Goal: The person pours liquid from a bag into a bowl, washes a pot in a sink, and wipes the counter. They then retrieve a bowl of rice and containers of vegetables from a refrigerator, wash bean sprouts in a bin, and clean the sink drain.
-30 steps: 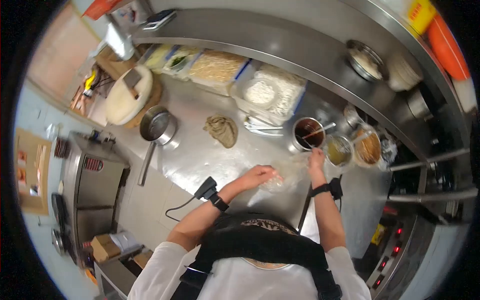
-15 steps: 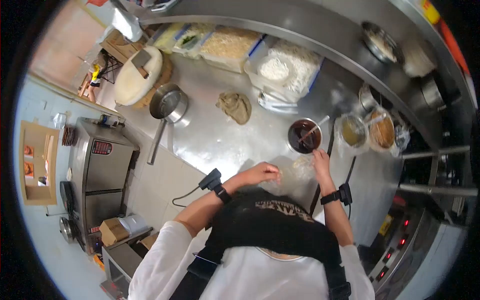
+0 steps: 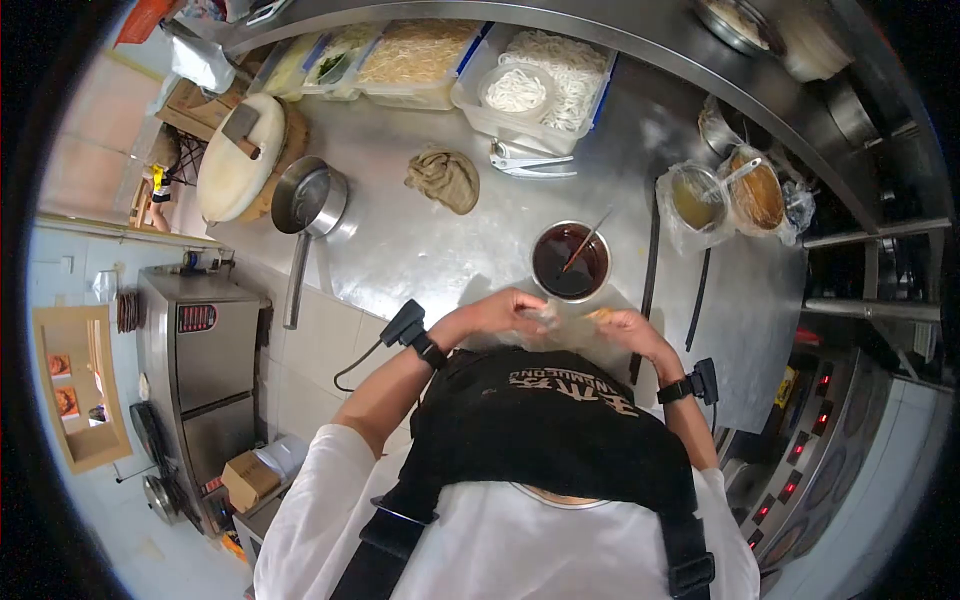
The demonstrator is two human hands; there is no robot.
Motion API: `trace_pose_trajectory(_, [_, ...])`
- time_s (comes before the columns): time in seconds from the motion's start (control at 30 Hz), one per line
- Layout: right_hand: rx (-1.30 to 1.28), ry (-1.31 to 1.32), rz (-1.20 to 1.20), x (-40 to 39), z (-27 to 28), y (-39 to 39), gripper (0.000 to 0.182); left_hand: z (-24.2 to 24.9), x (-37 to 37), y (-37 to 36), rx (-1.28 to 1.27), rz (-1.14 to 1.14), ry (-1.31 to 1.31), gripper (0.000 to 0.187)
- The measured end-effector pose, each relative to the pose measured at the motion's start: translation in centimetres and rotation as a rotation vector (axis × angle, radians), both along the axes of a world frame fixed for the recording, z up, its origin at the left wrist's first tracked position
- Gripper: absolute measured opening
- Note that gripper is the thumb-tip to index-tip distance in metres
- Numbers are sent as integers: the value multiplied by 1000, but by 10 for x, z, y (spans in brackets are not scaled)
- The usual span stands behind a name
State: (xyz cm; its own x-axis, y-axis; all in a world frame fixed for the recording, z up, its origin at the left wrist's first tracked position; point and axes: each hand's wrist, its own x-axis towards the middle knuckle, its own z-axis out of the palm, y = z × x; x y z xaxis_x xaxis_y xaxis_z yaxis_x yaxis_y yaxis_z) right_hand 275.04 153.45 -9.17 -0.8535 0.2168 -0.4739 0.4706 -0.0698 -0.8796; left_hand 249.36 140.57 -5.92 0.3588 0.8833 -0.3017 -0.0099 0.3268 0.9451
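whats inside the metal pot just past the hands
The metal pot holds dark reddish-brown liquid, with a long-handled utensil in it, its handle reaching past the rim. The liquid hides the utensil's lower end and the pot's bottom.

Sauce pot [image 3: 572, 262] on steel counter [image 3: 430, 245]

Bright light throws glare across the steel counter [image 3: 395, 262], with strong fisheye bending towards the blackened corners.
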Motion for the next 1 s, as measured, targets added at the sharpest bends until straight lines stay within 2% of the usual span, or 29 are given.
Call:
trace_pose_trajectory(0.07, [-61,93,-359,5,-8,4,13,-11,-11,11,-77,19,39,24])
trace_pose_trajectory(0.1, [-61,91,-362,7,-17,9,13,-17,-17,16,-43,58,81,23])
trace_pose_trajectory(0.17, [-11,160,-552,6,-28,17,11,-25,-28,26,40,96,161,21])
trace_pose_trajectory(0.2, [-12,157,-556,3,-31,18,11,-27,-31,31,39,92,159,21])
trace_pose_trajectory(0.27, [31,312,-734,-8,-35,21,11,-28,-35,42,151,171,77,17])
trace_pose_trajectory(0.4, [-16,403,-767,-26,-25,30,12,-20,-40,61,153,193,-72,13])
trace_pose_trajectory(0.47, [-311,558,-851,-31,-16,33,14,-16,-43,66,150,166,-91,14])
trace_pose_trajectory(0.6, [-290,535,-897,-32,-37,47,15,-27,-47,80,217,285,54,18])
trace_pose_trajectory(0.7, [-230,462,-946,-41,-41,56,16,-43,-49,93,232,510,195,21])
trace_pose_trajectory(0.8, [-239,373,-990,-53,-43,66,16,-56,-47,111,121,632,97,21])
trace_pose_trajectory(0.9, [-261,329,-1057,-57,-57,76,16,-88,-49,123,36,568,55,20])
trace_pose_trajectory(0.97, [-167,81,-947,-49,-69,81,13,-113,-45,117,72,566,92,21])
trace_pose_trajectory(1.0, [-162,82,-950,-43,-74,80,13,-115,-43,115,109,563,129,23])
